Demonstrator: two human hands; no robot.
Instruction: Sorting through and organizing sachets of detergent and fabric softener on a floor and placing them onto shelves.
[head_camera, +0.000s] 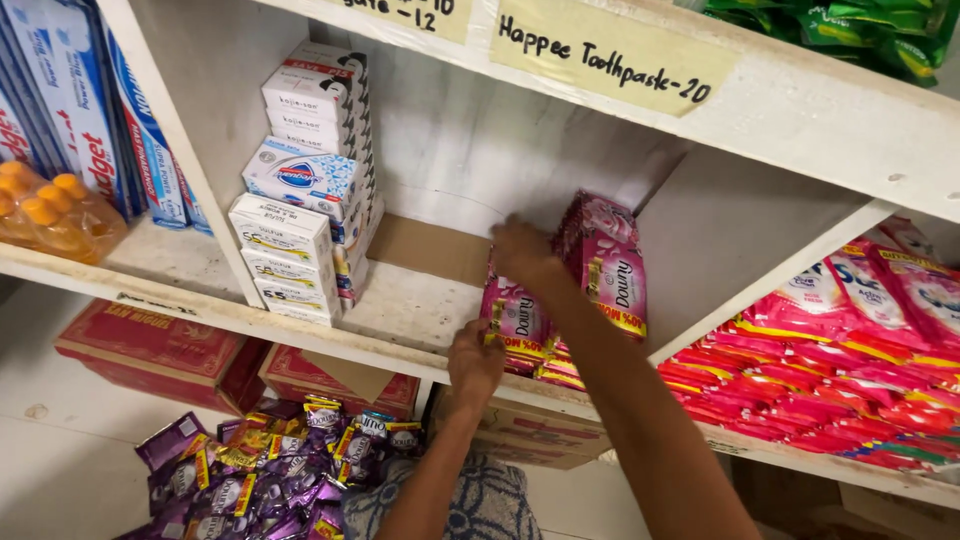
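Fingers of both hands clamp pink sachets (560, 290) near shelf edge (400, 345), open room leftward.

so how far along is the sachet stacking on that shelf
Already in place: a batch of pink sachets stands upright against the compartment's right wall, with more lying flat beneath. In hand: the left hand grips a pink sachet bundle at the shelf edge while the right hand steadies its top. Left: part of the shelf beside the soap boxes is bare, and purple sachets sit piled below.
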